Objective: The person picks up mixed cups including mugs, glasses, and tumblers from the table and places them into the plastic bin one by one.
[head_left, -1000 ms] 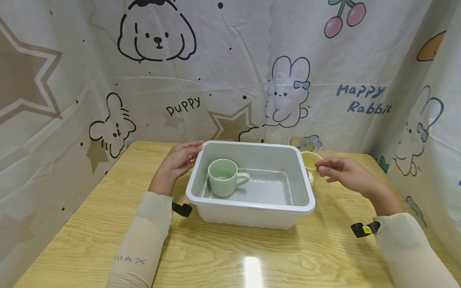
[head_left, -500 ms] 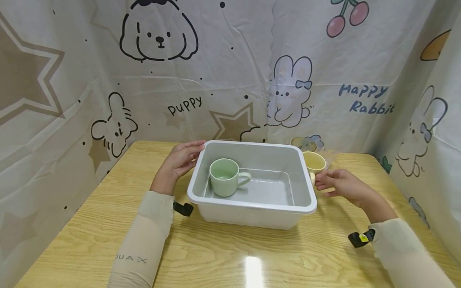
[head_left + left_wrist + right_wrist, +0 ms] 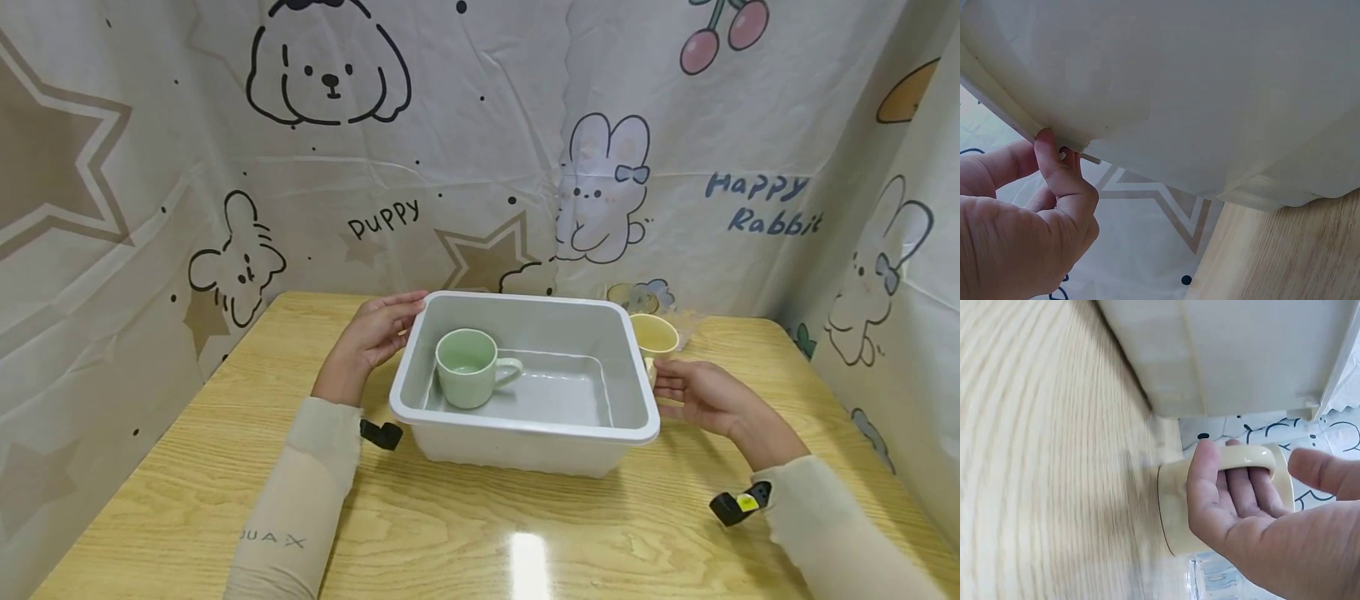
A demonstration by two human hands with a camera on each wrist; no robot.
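Note:
A light grey plastic basin (image 3: 525, 450) stands on the table with a pale green mug (image 3: 467, 379) upright inside, toward its left end. My left hand (image 3: 378, 329) holds the basin's rim at the back left corner; in the left wrist view the fingers (image 3: 1063, 178) bend against the rim. To the right of the basin, partly hidden behind it, is a yellow mug (image 3: 655, 336). My right hand (image 3: 705, 396) has fingers hooked through its handle (image 3: 1247, 456), while the thumb stays apart from the mug in the right wrist view.
Beside the yellow mug lies something clear and plastic-looking (image 3: 1219, 578). The wooden table (image 3: 360, 517) extends in front of the basin. A printed curtain (image 3: 465, 125) hangs close behind and along both sides.
My right hand has moved from the yellow mug's rim down to its handle, and its fingers have gone through. The left hand, basin and green mug stay put.

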